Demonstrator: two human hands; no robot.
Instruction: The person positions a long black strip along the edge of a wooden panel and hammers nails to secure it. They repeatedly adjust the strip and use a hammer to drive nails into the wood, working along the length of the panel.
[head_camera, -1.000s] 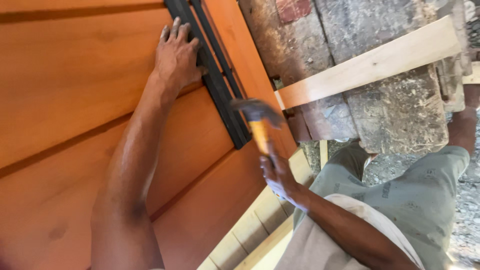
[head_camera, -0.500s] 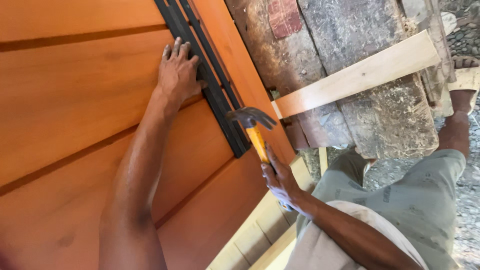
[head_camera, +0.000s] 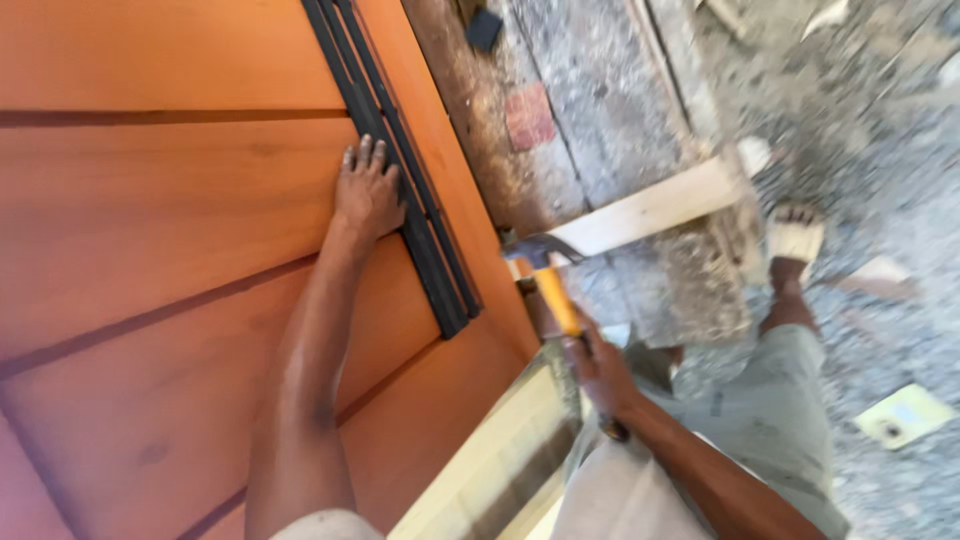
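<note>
A large orange wooden door panel (head_camera: 150, 220) with dark grooves fills the left. My left hand (head_camera: 366, 192) lies flat on it, fingers spread, touching the black metal strips (head_camera: 400, 170) that run along the panel near its edge. My right hand (head_camera: 600, 375) grips the yellow handle of a claw hammer (head_camera: 545, 275); its dark steel head sits just off the door's right edge, near the end of a pale wooden batten (head_camera: 655, 208).
Rough concrete and stone ground (head_camera: 620, 90) lies to the right, with a red brick patch (head_camera: 530, 115). My sandalled foot (head_camera: 795, 240) and grey shorts (head_camera: 770, 420) show lower right. Pale timber pieces (head_camera: 500, 460) lie under the door edge. A yellowish scrap (head_camera: 905, 415) rests on gravel.
The view has shifted, showing more ground on the right. My left hand stays pressed by the black strips. The hammer stays raised by the door's right edge, in my right hand.
</note>
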